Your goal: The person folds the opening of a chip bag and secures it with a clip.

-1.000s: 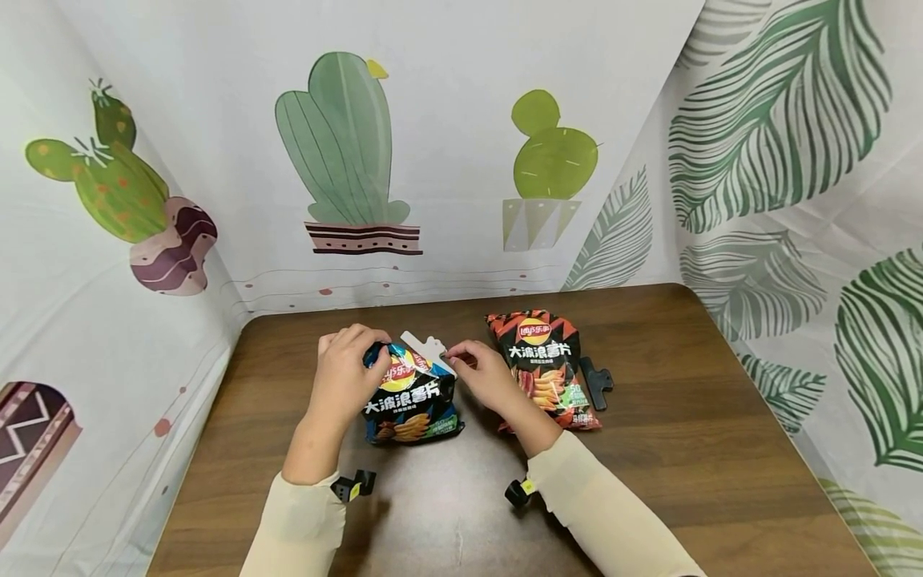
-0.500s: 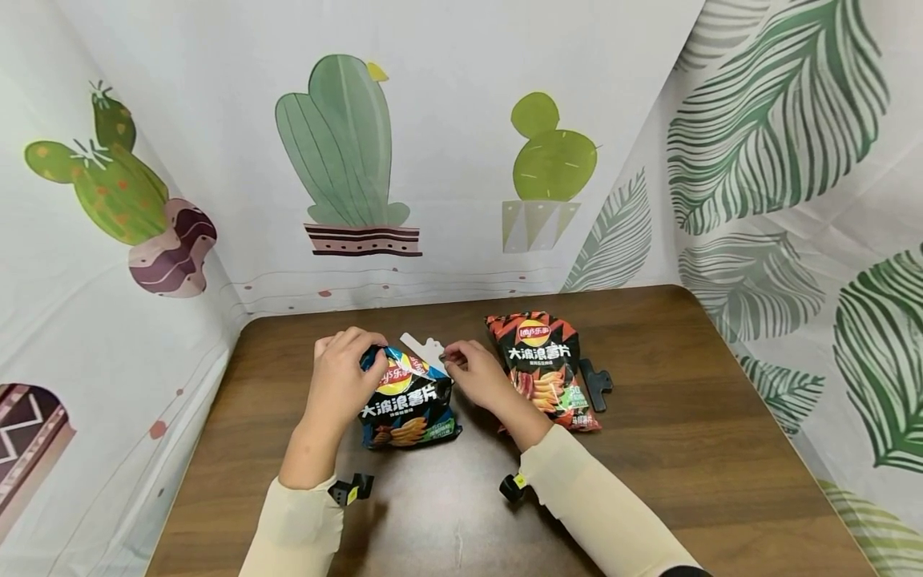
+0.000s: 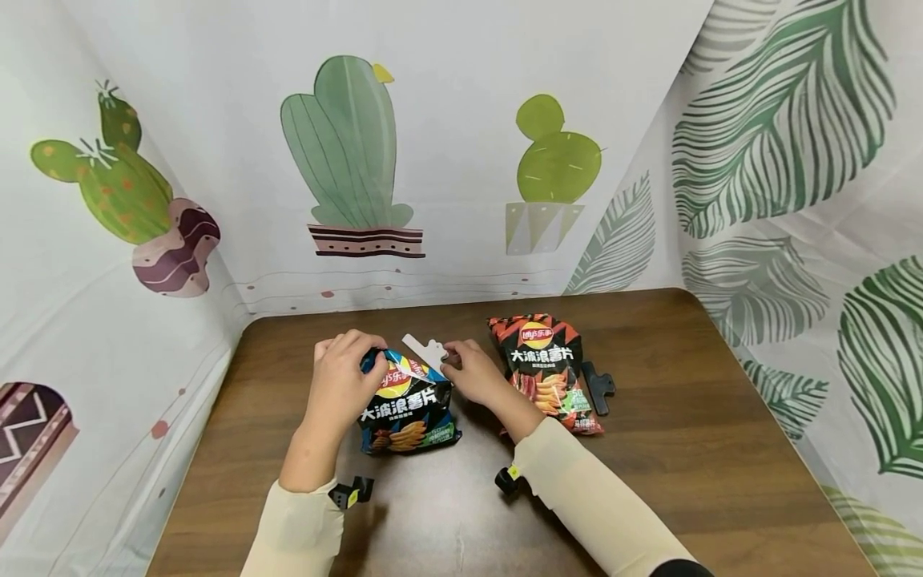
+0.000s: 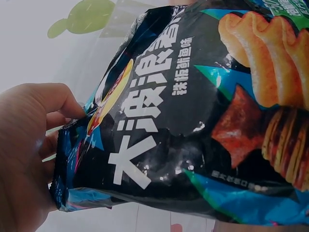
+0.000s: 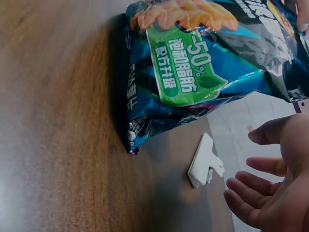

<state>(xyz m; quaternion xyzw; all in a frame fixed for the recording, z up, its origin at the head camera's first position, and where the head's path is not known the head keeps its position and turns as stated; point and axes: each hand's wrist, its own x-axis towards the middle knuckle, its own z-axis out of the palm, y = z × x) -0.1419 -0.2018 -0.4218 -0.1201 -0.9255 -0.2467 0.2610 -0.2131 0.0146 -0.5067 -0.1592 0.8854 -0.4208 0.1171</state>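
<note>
Left hand (image 3: 344, 377) still pinches the blue-black crinkly chip bag's (image 3: 408, 403) top; right hand (image 3: 472, 375), fingers spread, has edged onto the white plastic clip (image 3: 425, 350) beside it.

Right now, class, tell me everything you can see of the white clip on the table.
The white clip looks like smooth plastic: a flat, narrow bar with a small notched end. It lies flat on the brown wooden table, just beyond the top of the blue chip bag. The right hand is next to it with loose fingers, not gripping it; whether a fingertip touches it cannot be told.
</note>
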